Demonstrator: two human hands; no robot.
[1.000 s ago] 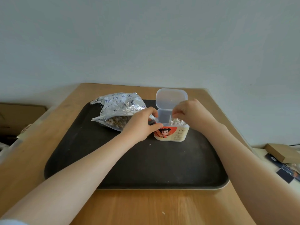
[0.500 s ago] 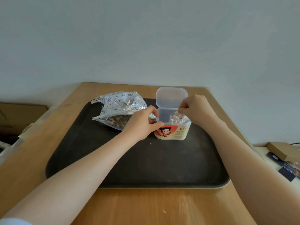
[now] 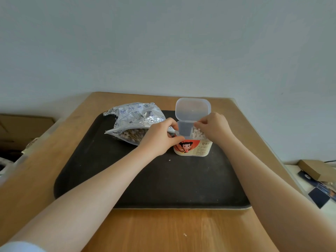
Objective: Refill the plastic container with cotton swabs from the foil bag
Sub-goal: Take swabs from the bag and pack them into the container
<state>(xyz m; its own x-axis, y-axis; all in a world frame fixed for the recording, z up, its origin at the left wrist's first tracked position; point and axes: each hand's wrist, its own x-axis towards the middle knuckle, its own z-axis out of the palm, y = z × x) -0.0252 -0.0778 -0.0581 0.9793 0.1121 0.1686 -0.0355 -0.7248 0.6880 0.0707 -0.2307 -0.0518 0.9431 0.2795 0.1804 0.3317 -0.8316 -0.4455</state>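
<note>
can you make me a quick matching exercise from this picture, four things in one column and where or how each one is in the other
Things:
1. foil bag
2. container lid
3. left hand
4. right hand

Places or states:
A. flipped up, standing open behind the container
B. fingertips at the cotton swabs in the container's right side
C. lying on its side at the tray's far left, mouth open
D. grip on the container's left front corner

Pairs: 1-C, 2-A, 3-D, 4-B
</note>
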